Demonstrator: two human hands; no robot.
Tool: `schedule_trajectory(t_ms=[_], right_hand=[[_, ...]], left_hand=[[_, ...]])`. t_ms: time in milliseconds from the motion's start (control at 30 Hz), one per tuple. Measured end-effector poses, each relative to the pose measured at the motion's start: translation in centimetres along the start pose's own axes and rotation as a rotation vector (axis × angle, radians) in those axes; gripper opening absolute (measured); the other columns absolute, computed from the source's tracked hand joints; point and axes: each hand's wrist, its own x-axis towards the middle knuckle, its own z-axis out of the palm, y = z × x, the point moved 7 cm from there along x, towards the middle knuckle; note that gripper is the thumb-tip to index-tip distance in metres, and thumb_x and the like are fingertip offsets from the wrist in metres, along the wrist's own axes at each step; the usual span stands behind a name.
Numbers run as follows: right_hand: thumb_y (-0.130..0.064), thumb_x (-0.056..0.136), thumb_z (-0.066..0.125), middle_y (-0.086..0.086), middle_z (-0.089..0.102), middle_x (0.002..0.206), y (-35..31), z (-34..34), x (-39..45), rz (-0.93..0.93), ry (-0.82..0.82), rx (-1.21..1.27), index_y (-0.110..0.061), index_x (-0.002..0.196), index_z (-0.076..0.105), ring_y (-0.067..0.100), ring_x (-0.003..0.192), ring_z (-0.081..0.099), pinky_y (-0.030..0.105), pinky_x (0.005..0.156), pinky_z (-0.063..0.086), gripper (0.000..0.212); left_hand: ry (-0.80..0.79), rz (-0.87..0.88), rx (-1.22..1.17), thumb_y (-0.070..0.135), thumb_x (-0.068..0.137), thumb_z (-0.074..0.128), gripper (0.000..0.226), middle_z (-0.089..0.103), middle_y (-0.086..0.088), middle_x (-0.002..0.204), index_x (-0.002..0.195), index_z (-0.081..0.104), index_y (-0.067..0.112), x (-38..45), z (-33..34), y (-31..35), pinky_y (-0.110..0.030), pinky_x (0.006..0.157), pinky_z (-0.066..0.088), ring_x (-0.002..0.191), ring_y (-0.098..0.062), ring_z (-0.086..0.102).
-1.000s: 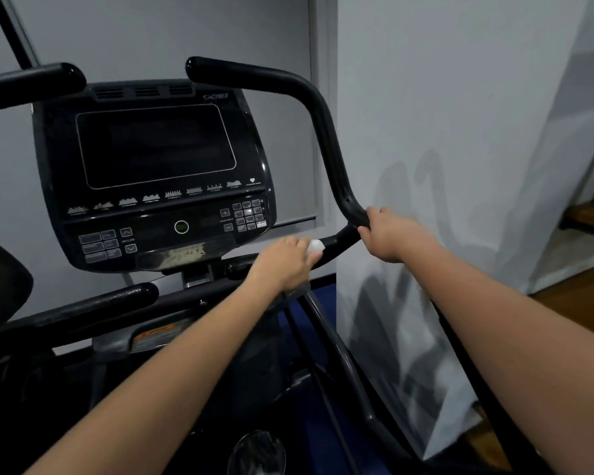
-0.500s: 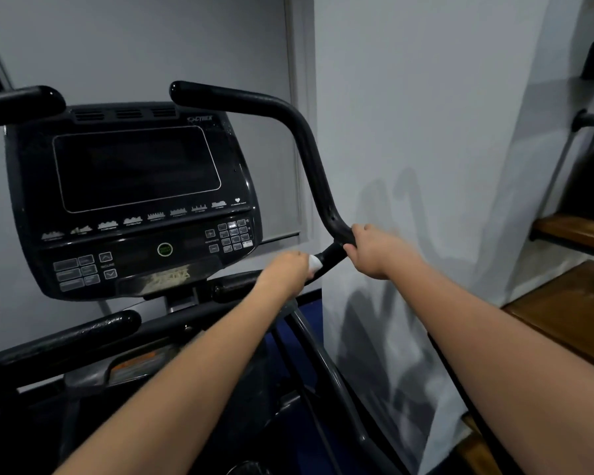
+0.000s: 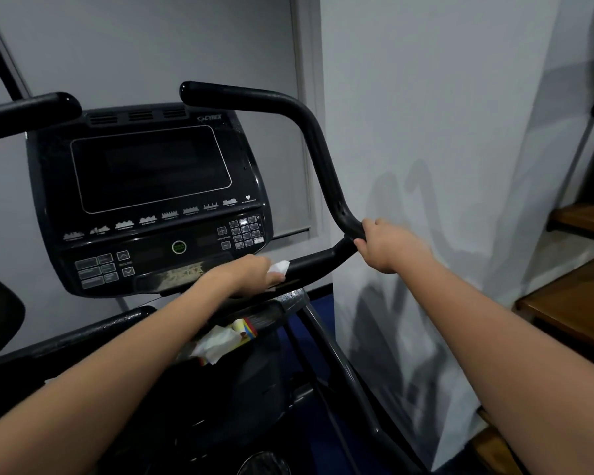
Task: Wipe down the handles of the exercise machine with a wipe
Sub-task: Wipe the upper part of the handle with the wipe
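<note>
**Both hands on the right handle**

My left hand grips the lower, near-level stretch of the black right handle, its fingers curled round the bar with a white wipe pinched against it; a corner of the wipe sticks out toward my right hand. That hand wraps the same handle at the bend where it turns upward. The console stands just behind my left hand, its screen dark. Below my left forearm lies a wipe packet on the machine.

wipe mostly hidden under left hand; console button labels too small to read; left handle cut off at frame edge.
</note>
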Motion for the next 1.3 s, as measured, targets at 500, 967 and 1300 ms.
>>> schedule_trajectory(t_ms=[500,967,1300], right_hand=[[-0.043,0.106,0.032,0.011,0.05,0.128,-0.4,-0.6,-0.7,0.005,-0.007,-0.023,-0.01,0.133,0.043,0.035,0.103,0.056,0.041,0.076,0.042,0.043],[-0.043,0.106,0.032,0.01,0.05,0.125,0.0,-0.1,0.3,-0.008,0.018,-0.043,-0.011,0.13,0.043,0.036,0.103,0.058,0.042,0.075,0.044,0.042],[-0.042,0.106,0.033,0.013,0.05,0.129,-0.3,-0.6,-0.4,-0.014,0.004,-0.014,-0.01,0.135,0.043,0.036,0.109,0.058,0.04,0.078,0.043,0.045]], left_hand=[[0.165,0.04,0.088,0.047,0.105,0.049,0.051,0.064,-0.018,0.132,0.134,0.055,0.006,0.7,0.3,3.2,-0.038,0.094,0.047,0.119,-0.034,0.061],[0.16,0.041,0.177,0.038,0.106,0.05,0.04,0.057,-0.016,0.134,0.131,0.042,0.008,3.4,1.6,6.9,-0.045,0.093,0.049,0.119,-0.035,0.061],[0.176,-0.009,0.127,0.049,0.103,0.051,0.051,0.062,-0.018,0.133,0.131,0.048,0.005,0.4,0.7,2.9,-0.039,0.09,0.045,0.119,-0.037,0.061]])
